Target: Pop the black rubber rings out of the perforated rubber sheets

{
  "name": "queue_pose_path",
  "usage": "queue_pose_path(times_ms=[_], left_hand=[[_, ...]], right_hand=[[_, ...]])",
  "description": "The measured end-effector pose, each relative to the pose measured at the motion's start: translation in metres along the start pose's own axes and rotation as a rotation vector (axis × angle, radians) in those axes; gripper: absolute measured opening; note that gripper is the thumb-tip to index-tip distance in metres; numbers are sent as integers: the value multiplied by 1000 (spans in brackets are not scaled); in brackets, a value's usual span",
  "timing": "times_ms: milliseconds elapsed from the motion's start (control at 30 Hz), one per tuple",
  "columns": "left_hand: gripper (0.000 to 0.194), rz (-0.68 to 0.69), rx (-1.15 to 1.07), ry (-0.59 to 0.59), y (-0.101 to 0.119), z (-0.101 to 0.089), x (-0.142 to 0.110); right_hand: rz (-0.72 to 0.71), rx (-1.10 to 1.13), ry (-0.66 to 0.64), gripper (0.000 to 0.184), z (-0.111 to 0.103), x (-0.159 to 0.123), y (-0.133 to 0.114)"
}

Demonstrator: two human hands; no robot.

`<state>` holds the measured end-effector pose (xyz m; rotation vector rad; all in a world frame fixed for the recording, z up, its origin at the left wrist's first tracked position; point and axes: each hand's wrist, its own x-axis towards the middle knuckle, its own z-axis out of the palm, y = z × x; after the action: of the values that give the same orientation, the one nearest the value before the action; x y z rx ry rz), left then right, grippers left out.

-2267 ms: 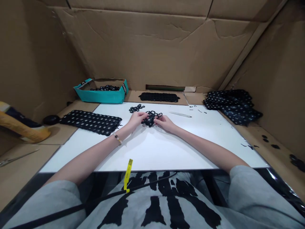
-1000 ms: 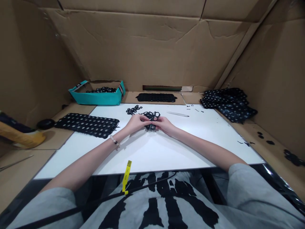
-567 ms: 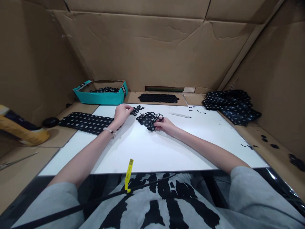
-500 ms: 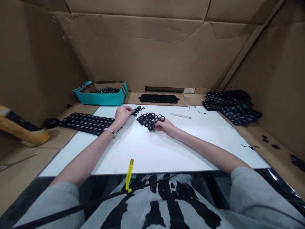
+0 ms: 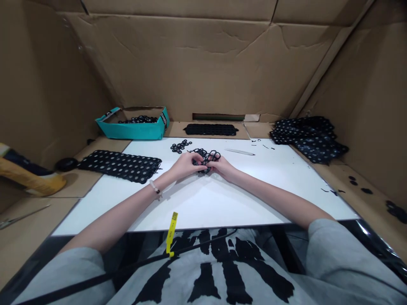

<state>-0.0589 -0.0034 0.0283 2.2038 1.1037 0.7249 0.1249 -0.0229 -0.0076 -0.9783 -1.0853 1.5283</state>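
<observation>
Handling looked partly done: left hand (image 5: 187,164) and right hand (image 5: 221,166) held black ring mesh (image 5: 205,159), grip narrow; a black ring cluster (image 5: 179,146) lay apart, seemingly unused.

The left forearm (image 5: 117,216) and right forearm (image 5: 280,195) angle inward from the near side. The left hand (image 5: 185,166) and right hand (image 5: 224,167) nearly meet, both curled.

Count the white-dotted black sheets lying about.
At least 2: one sheet at left, partly on the white board, and one or more in the pile at right. Either may hide others beneath.
</observation>
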Motion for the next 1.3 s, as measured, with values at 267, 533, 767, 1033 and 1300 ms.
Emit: queue_pose_path(times_ms=[267, 533, 767, 1033, 1300], left_hand=[[35, -254, -312, -9, -9, 6, 2], [23, -257, -158, 356, -52, -35, 17], [19, -302, 370, 393, -69, -52, 16], [27, 11, 382, 163, -26, -21, 8], [32, -63, -16, 44, -12, 4, 4]], right_hand=[[-31, -12, 18, 34, 6, -5, 2], [-32, -4, 123, 32, 3, -2, 6], [-49, -86, 105, 34, 1, -3, 6], [-46, -26, 81, 36, 0, -4, 0], [-152, -57, 31, 42, 3, -6, 2]])
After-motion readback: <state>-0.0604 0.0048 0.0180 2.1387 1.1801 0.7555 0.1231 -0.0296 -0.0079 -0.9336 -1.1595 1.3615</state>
